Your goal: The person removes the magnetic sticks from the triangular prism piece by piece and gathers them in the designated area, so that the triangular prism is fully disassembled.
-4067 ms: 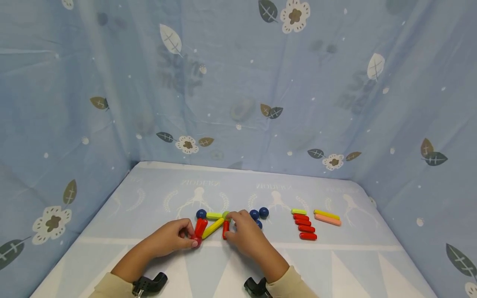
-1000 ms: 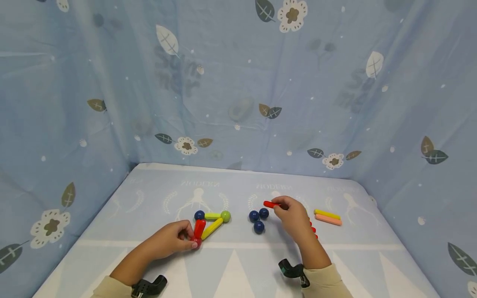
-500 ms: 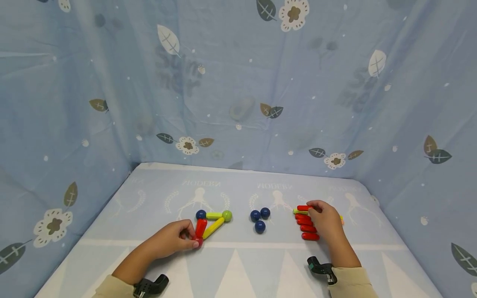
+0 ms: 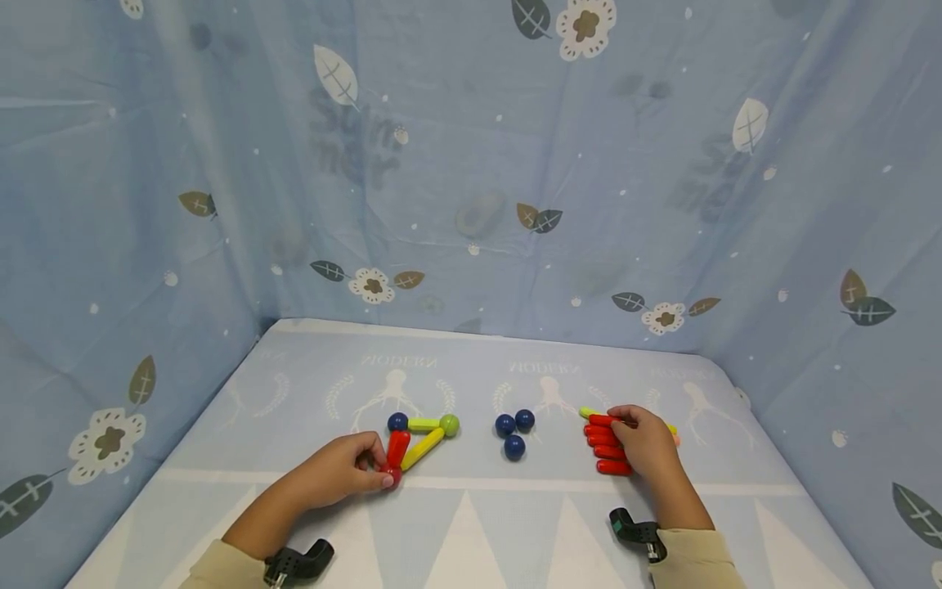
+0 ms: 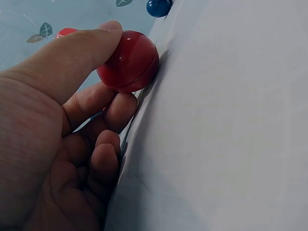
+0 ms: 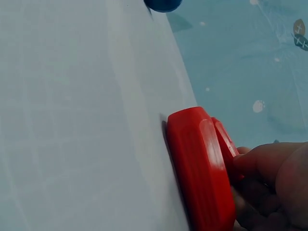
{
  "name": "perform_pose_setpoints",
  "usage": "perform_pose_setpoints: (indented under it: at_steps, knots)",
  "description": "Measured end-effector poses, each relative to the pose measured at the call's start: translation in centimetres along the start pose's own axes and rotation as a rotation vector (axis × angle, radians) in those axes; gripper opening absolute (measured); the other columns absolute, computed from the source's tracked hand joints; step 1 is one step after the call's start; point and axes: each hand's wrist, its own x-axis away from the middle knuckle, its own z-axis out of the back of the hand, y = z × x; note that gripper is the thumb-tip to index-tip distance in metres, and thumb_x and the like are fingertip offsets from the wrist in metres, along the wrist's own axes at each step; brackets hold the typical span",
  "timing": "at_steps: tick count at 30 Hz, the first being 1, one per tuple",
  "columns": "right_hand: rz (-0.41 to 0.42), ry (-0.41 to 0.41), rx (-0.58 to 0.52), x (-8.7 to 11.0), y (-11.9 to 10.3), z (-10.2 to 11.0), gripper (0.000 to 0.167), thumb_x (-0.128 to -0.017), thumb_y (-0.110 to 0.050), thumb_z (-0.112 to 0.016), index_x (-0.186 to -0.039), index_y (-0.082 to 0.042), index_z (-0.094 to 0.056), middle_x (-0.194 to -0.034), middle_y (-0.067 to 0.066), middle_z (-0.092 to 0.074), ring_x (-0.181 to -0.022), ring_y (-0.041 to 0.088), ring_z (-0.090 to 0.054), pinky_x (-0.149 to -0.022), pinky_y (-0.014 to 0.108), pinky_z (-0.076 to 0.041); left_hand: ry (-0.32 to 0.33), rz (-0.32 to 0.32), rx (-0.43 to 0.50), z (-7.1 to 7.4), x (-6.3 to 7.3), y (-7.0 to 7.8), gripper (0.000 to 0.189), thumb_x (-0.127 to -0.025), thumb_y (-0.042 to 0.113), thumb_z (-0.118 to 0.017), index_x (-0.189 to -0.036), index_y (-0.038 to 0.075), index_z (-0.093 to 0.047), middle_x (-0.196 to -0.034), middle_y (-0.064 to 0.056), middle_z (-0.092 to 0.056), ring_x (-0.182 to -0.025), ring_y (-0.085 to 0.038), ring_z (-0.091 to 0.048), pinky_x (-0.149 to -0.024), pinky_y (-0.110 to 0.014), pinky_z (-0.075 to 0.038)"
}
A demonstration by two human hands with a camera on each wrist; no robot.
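Note:
My left hand [image 4: 334, 470] pinches a red ball [image 5: 130, 62] between thumb and fingers. From that ball run a red rod [image 4: 398, 448] and a yellow rod [image 4: 423, 449]. A dark blue ball [image 4: 397, 422], a light green rod [image 4: 423, 425] and a green ball [image 4: 449, 425] stand at the far side of this figure. Over on the right, my right hand [image 4: 648, 442] pinches a short red rod [image 4: 602, 420] at the far end of a row of red rods [image 4: 609, 451]. A light green rod [image 4: 588, 412] lies just behind it, partly hidden by the fingers.
Three dark blue balls [image 4: 514, 447] sit together mid-table between my hands. Behind the right hand, a yellow rod [image 4: 672, 429] and an orange-pink rod peek out, mostly covered. A patterned blue curtain [image 4: 471, 164] rises behind the table [image 4: 515, 540].
My right hand left the figure, taking the short red rod from beside the green ball to the rod row, where it has just lowered it. My left hand stays on the red ball.

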Motion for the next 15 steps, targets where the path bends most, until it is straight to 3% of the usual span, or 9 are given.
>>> perform_pose_setpoints:
  at_steps: [7,15]
  knots:
    - [-0.018,0.009,-0.014,-0.37,0.21,-0.24,0.030,-0.107,-0.016,-0.056,-0.135,-0.011,-0.065,-0.139,0.019,-0.060,-0.118,0.034,-0.057,-0.092,0.042,-0.053,0.002,0.002,-0.002,0.06,0.11,0.30,0.035,-0.084,0.036,-0.089,-0.094,0.016,-0.062,-0.080,-0.001,-0.057,-0.071,-0.016,-0.051,-0.060,-0.026,-0.040]
    - [-0.026,-0.008,-0.011,-0.38,0.38,-0.29,0.032,-0.107,-0.016,-0.056,-0.137,-0.013,-0.066,-0.143,0.020,-0.058,-0.115,0.032,-0.057,-0.080,0.031,-0.054,0.003,0.011,-0.004,-0.02,0.11,0.43,0.035,-0.084,0.036,-0.089,-0.094,0.016,-0.062,-0.080,-0.001,-0.057,-0.072,-0.016,-0.051,-0.060,-0.026,-0.040]
